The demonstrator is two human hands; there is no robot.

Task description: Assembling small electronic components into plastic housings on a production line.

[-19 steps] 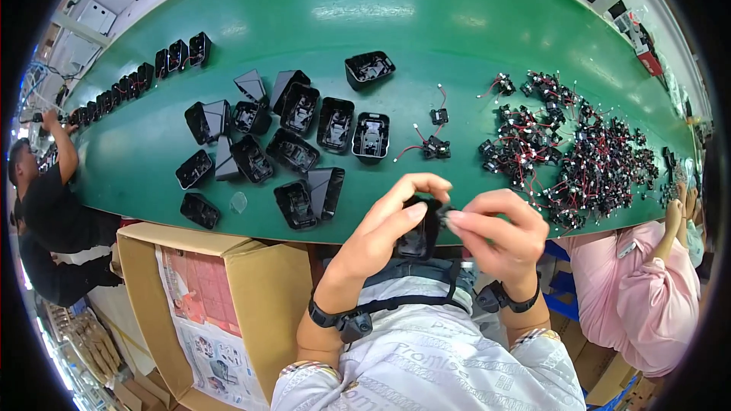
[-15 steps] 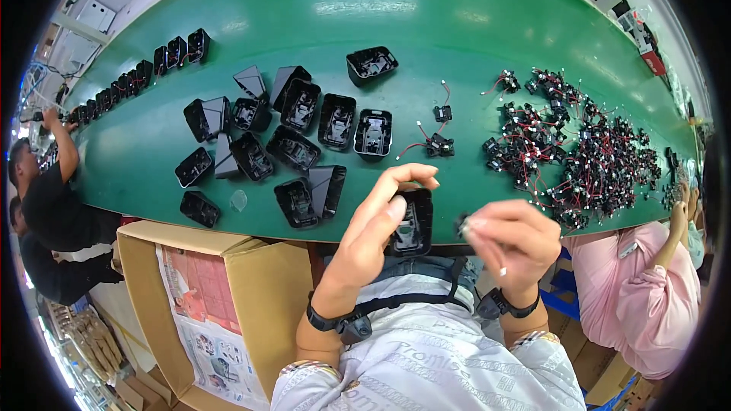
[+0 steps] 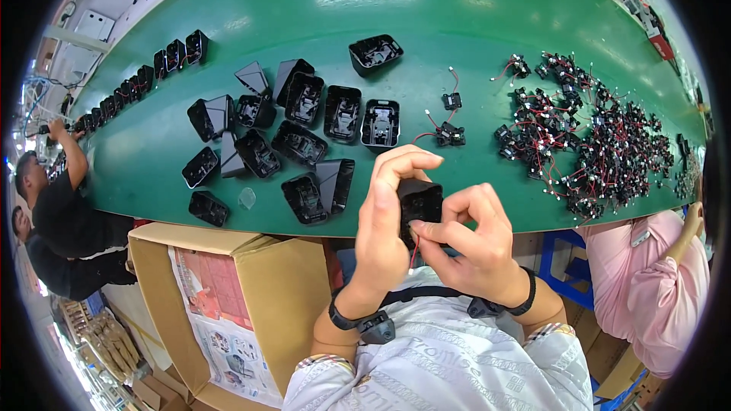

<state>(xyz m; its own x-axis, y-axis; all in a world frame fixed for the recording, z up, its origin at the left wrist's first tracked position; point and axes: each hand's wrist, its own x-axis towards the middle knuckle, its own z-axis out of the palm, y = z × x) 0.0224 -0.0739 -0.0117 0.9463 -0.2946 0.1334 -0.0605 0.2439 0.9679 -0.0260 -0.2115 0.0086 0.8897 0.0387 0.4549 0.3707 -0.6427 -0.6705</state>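
Observation:
My left hand (image 3: 384,221) is wrapped round the left side of a black plastic housing (image 3: 421,199), held tilted at the table's near edge. Thumb and forefinger of my right hand (image 3: 474,240) pinch at the housing's near opening, holding a small black part whose red wire (image 3: 415,251) hangs down below. Most of that part is hidden by the fingers and the housing. Just beyond my hands on the green table lie two small black wired modules, one nearer (image 3: 450,134) and one farther (image 3: 451,100). An open housing (image 3: 380,123) stands to their left.
Several black housings (image 3: 304,99) lie left of centre, and a row of them (image 3: 126,91) runs to the far left. A large heap of wired modules (image 3: 609,137) covers the right. A cardboard box (image 3: 285,297) stands below the table's edge. Co-workers sit on both sides.
My right hand has moved left to the housing, bringing the small wired part to its opening. The housing has been tilted in my left hand, so its inside shows less.

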